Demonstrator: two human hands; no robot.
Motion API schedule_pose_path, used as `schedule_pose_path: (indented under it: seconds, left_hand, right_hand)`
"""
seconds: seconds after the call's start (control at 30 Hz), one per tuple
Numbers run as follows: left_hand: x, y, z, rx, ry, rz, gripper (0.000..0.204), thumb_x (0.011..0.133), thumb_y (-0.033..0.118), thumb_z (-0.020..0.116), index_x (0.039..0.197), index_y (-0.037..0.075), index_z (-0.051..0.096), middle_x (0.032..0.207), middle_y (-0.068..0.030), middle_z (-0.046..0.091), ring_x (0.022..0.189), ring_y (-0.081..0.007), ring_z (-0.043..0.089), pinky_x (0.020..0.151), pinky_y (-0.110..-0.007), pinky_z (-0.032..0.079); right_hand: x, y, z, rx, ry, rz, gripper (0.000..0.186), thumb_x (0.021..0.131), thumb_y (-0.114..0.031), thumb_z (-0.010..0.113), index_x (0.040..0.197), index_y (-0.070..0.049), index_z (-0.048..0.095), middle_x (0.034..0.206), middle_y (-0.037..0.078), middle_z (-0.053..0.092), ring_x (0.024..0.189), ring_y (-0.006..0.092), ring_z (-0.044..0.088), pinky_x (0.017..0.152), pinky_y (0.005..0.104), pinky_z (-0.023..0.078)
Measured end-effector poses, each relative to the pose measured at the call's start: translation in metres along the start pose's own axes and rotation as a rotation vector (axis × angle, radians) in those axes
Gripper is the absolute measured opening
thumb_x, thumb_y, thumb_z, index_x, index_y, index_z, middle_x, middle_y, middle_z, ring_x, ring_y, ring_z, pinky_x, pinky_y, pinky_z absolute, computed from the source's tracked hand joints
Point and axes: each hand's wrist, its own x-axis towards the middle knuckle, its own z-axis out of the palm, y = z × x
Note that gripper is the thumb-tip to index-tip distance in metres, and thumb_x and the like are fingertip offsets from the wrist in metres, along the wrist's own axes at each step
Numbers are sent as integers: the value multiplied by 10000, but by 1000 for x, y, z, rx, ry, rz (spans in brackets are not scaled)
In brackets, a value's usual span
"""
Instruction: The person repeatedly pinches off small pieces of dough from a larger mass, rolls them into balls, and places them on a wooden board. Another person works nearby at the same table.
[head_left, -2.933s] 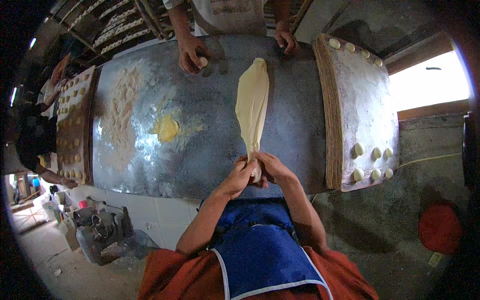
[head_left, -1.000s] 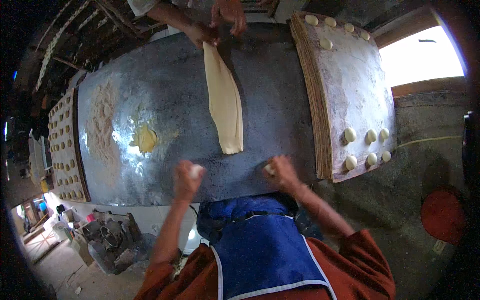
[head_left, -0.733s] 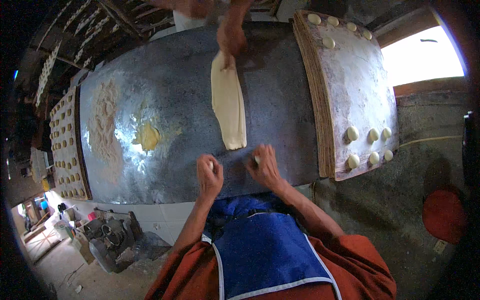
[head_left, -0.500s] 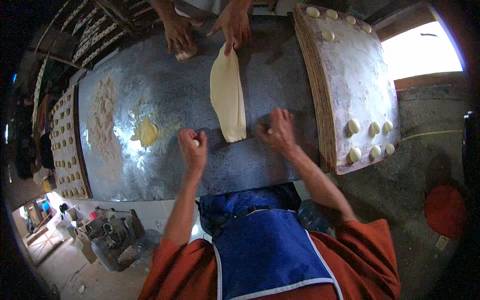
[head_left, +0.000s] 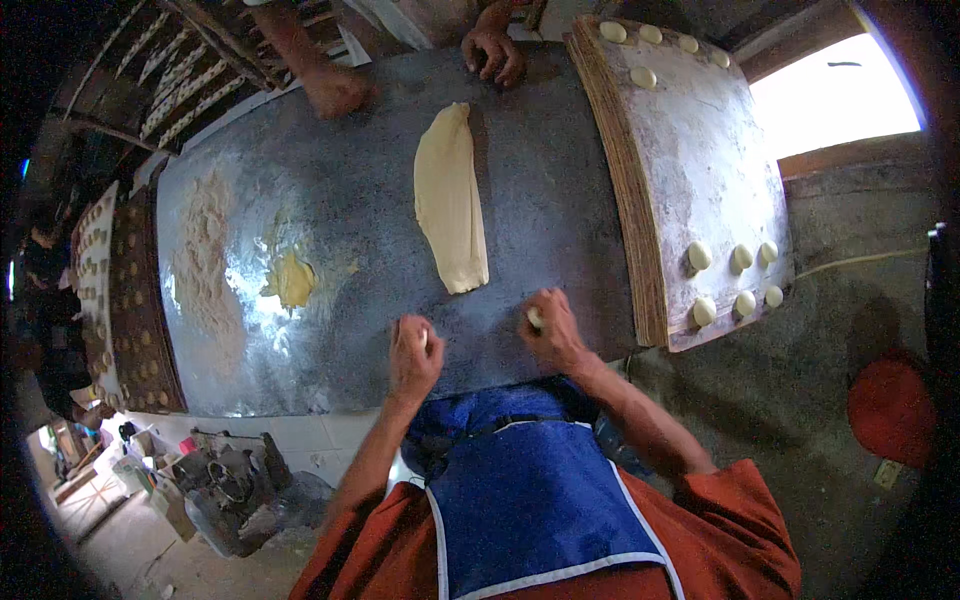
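Note:
My left hand (head_left: 415, 358) is curled around a small piece of dough (head_left: 423, 339) near the table's front edge. To its right, my right hand (head_left: 556, 332) closes over another small dough ball (head_left: 535, 318), pale between thumb and fingers. Just beyond both hands lies a long flat strip of dough (head_left: 450, 205), stretching away from me on the dark table (head_left: 370, 250). Across the table, a co-worker's closed hand (head_left: 340, 92) rests near the far edge. The co-worker's other hand (head_left: 494, 56) hovers beyond the strip's far end, apart from it.
A stack of trays (head_left: 715, 170) with several dough balls on top borders the table at right. Scattered flour (head_left: 208, 265) and a yellow, greasy-looking lump (head_left: 294, 280) lie on the left. At the left end are a dark tray (head_left: 143, 300), a lighter tray (head_left: 95, 270) and another person.
Both my hands have drawn back toward me, with the left also shifting right. The co-worker's hand has let go of the dough strip. At far left, the lighter tray has moved outward, exposing the dark one.

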Motion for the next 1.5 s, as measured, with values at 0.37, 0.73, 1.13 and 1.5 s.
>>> schedule_pose_path:
  seconds: [0.37, 0.73, 1.13, 1.5]
  left_hand:
    - [4, -10, -20, 4, -57, -8, 295, 865, 56, 697, 990, 44, 431, 907, -151, 499, 852, -342, 499, 804, -484, 401]
    - [26, -3, -80, 56, -239, -52, 336, 887, 40, 703, 1153, 23, 500, 1047, -161, 585, 991, -379, 563, 900, -459, 457]
    - [54, 102, -51, -1202, -204, -731, 122, 946, 74, 703, 1034, 38, 626, 974, -28, 654, 868, -96, 618, 753, -251, 536]
    - [71, 81, -70, -652, -524, -192, 118, 913, 78, 724, 997, 44, 649, 974, -72, 655, 892, -184, 643, 768, -336, 522]
  right_hand:
    - [-20, 21, -18, 82, 25, -72, 369, 788, -161, 756, 1007, 53, 549, 929, 220, 567, 889, 427, 558, 842, 543, 451]
    - [-15, 33, -27, -8, 254, -115, 278, 825, -128, 714, 997, -20, 524, 899, 203, 512, 836, 418, 505, 741, 511, 424]
    - [30, -121, -80, 877, -271, 315, 341, 899, -276, 767, 1100, -2, 732, 996, 121, 727, 844, 154, 660, 758, 327, 549]
    - [19, -67, -98, 1174, -575, 116, 277, 814, -190, 807, 977, 15, 717, 846, 84, 704, 737, 133, 633, 683, 290, 524]
